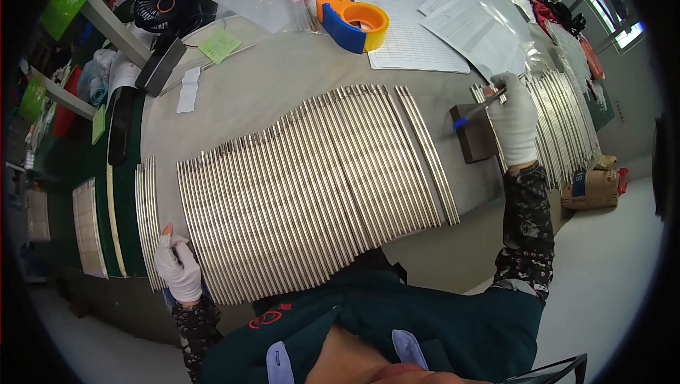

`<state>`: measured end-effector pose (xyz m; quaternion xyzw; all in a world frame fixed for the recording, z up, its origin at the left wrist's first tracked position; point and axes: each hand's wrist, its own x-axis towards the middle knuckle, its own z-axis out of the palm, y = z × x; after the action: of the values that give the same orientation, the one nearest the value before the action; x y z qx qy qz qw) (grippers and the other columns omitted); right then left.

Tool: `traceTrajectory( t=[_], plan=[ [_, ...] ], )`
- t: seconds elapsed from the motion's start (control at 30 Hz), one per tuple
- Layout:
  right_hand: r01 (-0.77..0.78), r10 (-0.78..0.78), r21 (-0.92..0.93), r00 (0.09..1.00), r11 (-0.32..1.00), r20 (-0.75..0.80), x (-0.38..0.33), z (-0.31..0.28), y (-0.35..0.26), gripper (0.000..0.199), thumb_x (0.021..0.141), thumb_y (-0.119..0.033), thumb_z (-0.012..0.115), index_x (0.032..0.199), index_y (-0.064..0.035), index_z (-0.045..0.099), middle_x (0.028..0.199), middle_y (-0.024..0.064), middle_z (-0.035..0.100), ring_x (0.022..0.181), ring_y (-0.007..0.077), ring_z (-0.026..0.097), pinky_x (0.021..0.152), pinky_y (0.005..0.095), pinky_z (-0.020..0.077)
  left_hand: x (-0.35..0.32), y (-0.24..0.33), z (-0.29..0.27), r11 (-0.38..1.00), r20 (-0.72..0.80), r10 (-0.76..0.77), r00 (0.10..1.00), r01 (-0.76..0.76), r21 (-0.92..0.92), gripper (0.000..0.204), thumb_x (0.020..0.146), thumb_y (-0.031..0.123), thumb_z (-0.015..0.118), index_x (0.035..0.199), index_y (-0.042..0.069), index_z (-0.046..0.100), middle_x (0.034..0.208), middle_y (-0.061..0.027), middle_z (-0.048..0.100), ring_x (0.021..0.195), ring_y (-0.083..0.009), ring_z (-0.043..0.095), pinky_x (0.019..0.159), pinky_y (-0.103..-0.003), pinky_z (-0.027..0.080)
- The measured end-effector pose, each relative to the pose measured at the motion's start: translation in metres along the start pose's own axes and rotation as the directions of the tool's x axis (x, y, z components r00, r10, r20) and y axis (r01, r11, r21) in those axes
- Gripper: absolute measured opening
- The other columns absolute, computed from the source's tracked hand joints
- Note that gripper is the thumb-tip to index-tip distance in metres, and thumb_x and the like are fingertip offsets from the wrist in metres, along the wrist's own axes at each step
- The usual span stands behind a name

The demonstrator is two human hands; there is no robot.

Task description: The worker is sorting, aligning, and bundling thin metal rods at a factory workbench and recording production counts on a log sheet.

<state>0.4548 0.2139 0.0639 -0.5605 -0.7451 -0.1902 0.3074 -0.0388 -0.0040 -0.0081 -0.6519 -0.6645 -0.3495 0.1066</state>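
Many metal rods lie side by side on the bench, likely keeping each accessible.
Right hand: grip closed on a blue-tipped tool; left hand: by the row's near left edge, grip indeterminable.

Between the left hand and right hand, both in matt cloth gloves, lie smooth, glossy metal rods; beyond the hands, a smooth plastic tape dispenser and matt paper sheets.

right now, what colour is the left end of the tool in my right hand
The left end is blue; it shows best in the head view.
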Motion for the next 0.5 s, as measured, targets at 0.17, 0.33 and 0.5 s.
traceTrajectory(
  t=[0.17, 0.33, 0.5],
  plan=[
    [-0.153, 0.061, 0.194, 0.910, 0.969, 0.410, -0.067, -0.030, -0.068, 0.023, 0.073, -0.016, 0.069, 0.085, -0.0060, 0.051, 0.066, 0.0074, 0.058, 0.063, 0.0263, 0.058, 0.056, 0.0347, 0.0466, -0.002, -0.001, 0.003, 0.999, 0.002, -0.015, 1.000, 0.015, -0.040, 0.032, 0.081, -0.006, 0.043, 0.112, -0.005, 0.051, 0.066, -0.0091, 0.051, 0.056, -0.0193, 0.049, 0.055, -0.029, 0.042],
    [-0.117, 0.024, 0.204, 0.912, 0.972, 0.409, -0.076, -0.018, -0.086, 0.020, 0.073, -0.009, 0.064, 0.085, -0.0044, 0.049, 0.075, 0.0103, 0.053, 0.069, 0.0284, 0.055, 0.059, 0.0369, 0.0449, -0.001, 0.002, -0.004, 0.999, 0.020, -0.029, 0.999, 0.029, 0.013, 0.031, 0.081, -0.006, 0.044, 0.110, -0.005, 0.052, 0.067, -0.0086, 0.052, 0.057, -0.0180, 0.050, 0.055, -0.028, 0.042],
    [-0.143, -0.018, 0.358, 0.912, 0.923, 0.411, -0.075, -0.011, -0.095, 0.020, 0.070, -0.003, 0.062, 0.084, -0.0047, 0.048, 0.073, 0.0098, 0.051, 0.065, 0.0287, 0.053, 0.057, 0.0362, 0.0427, 0.003, 0.007, -0.002, 0.999, 0.033, -0.032, 0.999, 0.031, 0.006, 0.030, 0.078, -0.008, 0.047, 0.106, -0.004, 0.055, 0.069, -0.0077, 0.055, 0.059, -0.0194, 0.053, 0.057, -0.029, 0.044]
  ],
)
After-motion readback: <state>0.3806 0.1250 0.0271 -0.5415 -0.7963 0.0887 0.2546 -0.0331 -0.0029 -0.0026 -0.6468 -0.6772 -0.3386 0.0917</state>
